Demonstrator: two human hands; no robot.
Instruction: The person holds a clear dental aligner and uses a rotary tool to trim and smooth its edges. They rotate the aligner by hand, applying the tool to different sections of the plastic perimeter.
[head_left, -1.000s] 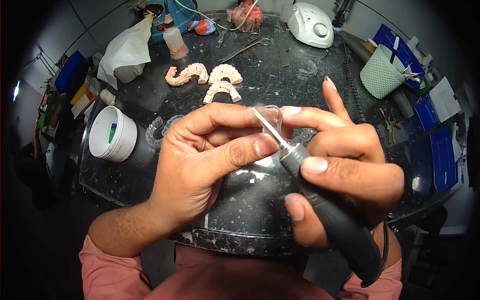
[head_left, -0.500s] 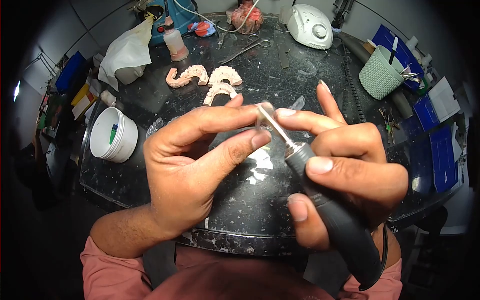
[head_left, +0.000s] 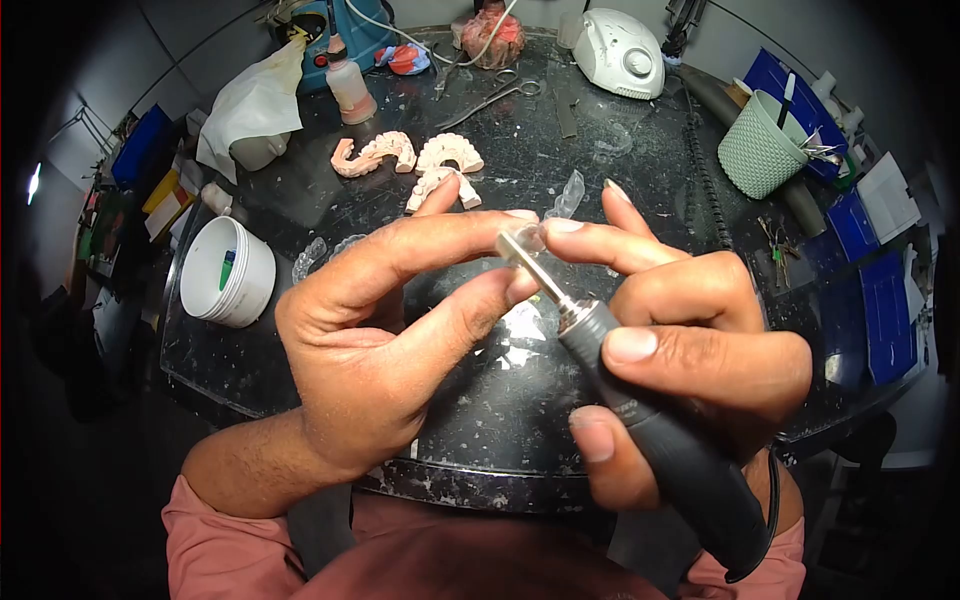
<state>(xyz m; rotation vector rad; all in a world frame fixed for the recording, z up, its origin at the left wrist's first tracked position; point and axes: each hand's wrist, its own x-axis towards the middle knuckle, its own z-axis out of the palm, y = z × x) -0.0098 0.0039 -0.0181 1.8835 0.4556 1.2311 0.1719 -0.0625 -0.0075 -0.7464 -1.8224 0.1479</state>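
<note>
Between the thumb and fingers of my left hand is a small clear plastic piece. My right hand grips a black rotary handpiece. The metal bit at its front lies against or just over the clear piece, and the tip looks blurred. My right index fingertip is close to the piece's right side, and contact there is hard to tell. Beyond my hands, another clear dental tray lies on the black table.
Pale dental models stand past my left hand. A white tub is at the left. Farther back are a pink-filled bottle, scissors and a white machine. A green basket stands right.
Both hands have shifted slightly left, with the handpiece and its bit. The clear piece has turned a little, and more of the clear tray behind shows.
</note>
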